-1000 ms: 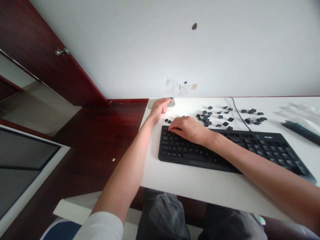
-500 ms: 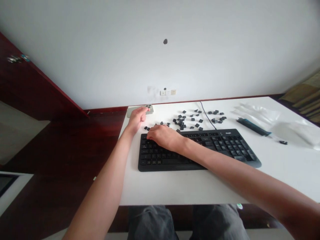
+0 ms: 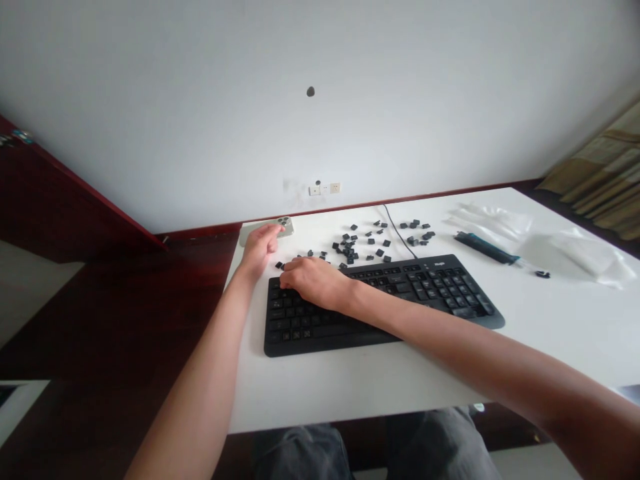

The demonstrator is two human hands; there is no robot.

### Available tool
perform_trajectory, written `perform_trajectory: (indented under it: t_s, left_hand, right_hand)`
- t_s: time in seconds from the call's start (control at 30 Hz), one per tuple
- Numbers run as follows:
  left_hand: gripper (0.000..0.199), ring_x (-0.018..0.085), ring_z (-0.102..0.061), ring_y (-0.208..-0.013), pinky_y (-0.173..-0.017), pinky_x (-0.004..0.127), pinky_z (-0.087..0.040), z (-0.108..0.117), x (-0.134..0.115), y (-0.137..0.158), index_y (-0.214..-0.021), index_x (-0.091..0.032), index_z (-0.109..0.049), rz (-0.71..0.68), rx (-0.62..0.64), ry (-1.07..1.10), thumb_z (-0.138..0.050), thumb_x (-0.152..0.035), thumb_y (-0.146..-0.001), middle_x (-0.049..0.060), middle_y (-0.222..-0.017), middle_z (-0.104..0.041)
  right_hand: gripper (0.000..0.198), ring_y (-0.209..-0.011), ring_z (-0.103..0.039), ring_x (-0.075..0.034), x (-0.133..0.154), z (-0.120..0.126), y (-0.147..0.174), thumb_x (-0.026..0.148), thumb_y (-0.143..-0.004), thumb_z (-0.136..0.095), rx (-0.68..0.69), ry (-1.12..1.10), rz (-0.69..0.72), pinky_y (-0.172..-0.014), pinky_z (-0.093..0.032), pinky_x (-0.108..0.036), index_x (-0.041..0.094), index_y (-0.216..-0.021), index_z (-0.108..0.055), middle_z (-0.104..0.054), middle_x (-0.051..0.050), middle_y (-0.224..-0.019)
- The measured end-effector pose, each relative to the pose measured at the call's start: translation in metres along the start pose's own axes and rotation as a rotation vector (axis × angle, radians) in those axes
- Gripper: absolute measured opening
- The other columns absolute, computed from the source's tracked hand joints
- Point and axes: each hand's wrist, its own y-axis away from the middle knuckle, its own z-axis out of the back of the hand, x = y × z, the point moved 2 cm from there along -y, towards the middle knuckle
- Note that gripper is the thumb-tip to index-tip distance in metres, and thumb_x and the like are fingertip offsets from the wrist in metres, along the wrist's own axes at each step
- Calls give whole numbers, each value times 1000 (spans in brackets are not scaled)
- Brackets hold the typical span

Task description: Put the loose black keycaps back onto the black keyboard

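A black keyboard (image 3: 345, 330) lies on the white table, with several keys lacking their caps. My right hand (image 3: 316, 283) rests over its upper left corner, fingers bent down and drawn together at the top row. What is between those fingertips is hidden. My left hand (image 3: 260, 248) is curled just beyond the keyboard's left end, close to a pale phone (image 3: 286, 228) lying with its camera lenses up. Whether that hand holds anything small does not show. Loose black keycaps (image 3: 350, 250) are scattered behind the keyboard, a few of them right by my hands.
To the right lies a black tool with teal ends (image 3: 486, 248), beside a small black piece (image 3: 543, 274) and clear plastic bags (image 3: 585, 257). A cable (image 3: 400, 233) runs from the keyboard toward the wall. The table's (image 3: 310, 403) front edge is above my knees.
My view has turned slightly, so the table and keyboard sit further left and tilt a little. Both hands keep about the same places relative to the keyboard and phone.
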Motion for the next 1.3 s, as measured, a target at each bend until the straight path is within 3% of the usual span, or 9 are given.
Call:
perform_trajectory:
  t_s: [0.3,0.57,0.73,0.9,1.1,1.2,1.3]
  left_hand:
    - [25,6,-19,-46,-48,26,-14,-1,0,-1,-83,-16,-72,7,-18,-30,-79,-40,-80,-10,-50,-26]
    - [24,7,-20,-45,-49,27,-14,-1,1,-1,-82,-17,-72,8,-39,-71,-80,-40,-80,-10,-49,-26]
    - [22,7,-21,-44,-48,27,-15,0,2,-3,-81,-18,-71,17,-47,-78,-79,-38,-80,-11,-49,-25]
    - [23,6,-21,-45,-48,26,-14,-3,0,0,-82,-17,-72,1,-32,-55,-80,-38,-80,-10,-50,-27]
    - [23,7,-25,-46,-48,26,-16,-2,1,0,-82,-17,-73,-2,-22,-106,-79,-39,-83,-9,-51,-31]
    - [22,7,-25,-46,-48,26,-17,1,3,-2,-82,-17,-74,-5,-33,-85,-78,-38,-82,-9,-51,-31]
    - [22,7,-23,-46,-48,26,-17,5,5,-4,-83,-17,-74,-2,-45,-53,-79,-38,-81,-10,-50,-29]
  right_hand:
    - [26,-103,-74,-21,-14,-10,-7,1,-97,-61,-69,-162,38,-88,-48,-28,15,-106,-81,-81,-9,-111]
    - [29,-99,-74,-22,-9,-8,-5,0,-98,-58,-59,-89,28,-84,-50,-29,15,-107,-81,-79,-13,-112]
    - [27,-101,-74,-20,-16,-13,-8,-1,-95,-61,-81,-211,43,-89,-49,-27,15,-104,-81,-81,-9,-109]
    - [28,-99,-73,-23,-7,-7,-4,3,-101,-55,-48,-29,33,-82,-48,-30,14,-108,-80,-78,-14,-110]
    - [28,-97,-73,-22,-1,-5,-4,5,-101,-57,-13,-19,12,-79,-48,-29,16,-106,-82,-78,-13,-109]
    - [31,-99,-74,-22,-10,-2,-6,3,-99,-58,-20,-56,40,-84,-50,-29,19,-107,-84,-82,-10,-107]
    - [32,-104,-76,-23,-37,19,-2,6,-99,-58,-105,-104,25,-96,-52,-33,20,-110,-84,-84,-7,-113]
